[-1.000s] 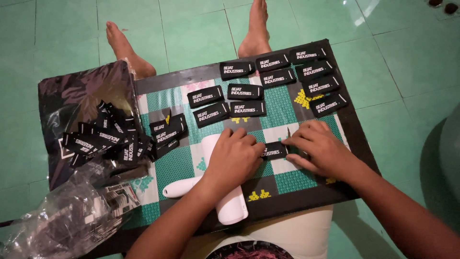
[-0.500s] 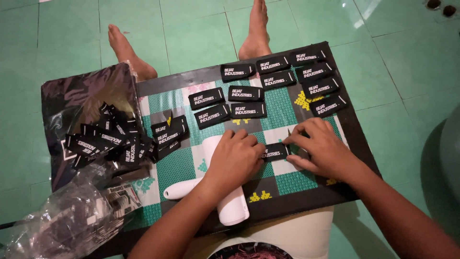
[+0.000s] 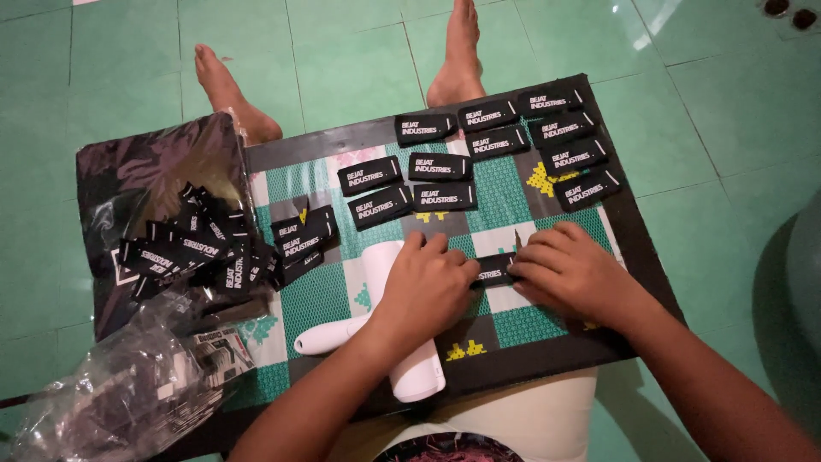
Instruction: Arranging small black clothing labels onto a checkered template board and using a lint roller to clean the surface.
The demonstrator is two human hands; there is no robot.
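My left hand [image 3: 428, 287] and my right hand [image 3: 571, 272] press from both sides on one small black woven label [image 3: 494, 270] on a checkered green board [image 3: 318, 295] across my lap. The left hand lies over a white handheld tool [image 3: 410, 376], partly hiding it. Several finished black labels [image 3: 440, 167] lie in rows at the board's far side, more at the far right [image 3: 575, 154].
A heap of loose black labels [image 3: 201, 252] sits on a dark sheet [image 3: 145, 171] at the left. A crumpled clear plastic bag [image 3: 120, 393] lies at the near left. My bare feet [image 3: 227, 90] rest on green floor tiles beyond the board.
Both hands stay on the same label with only small finger shifts. The view has shifted slightly; nothing else moved.
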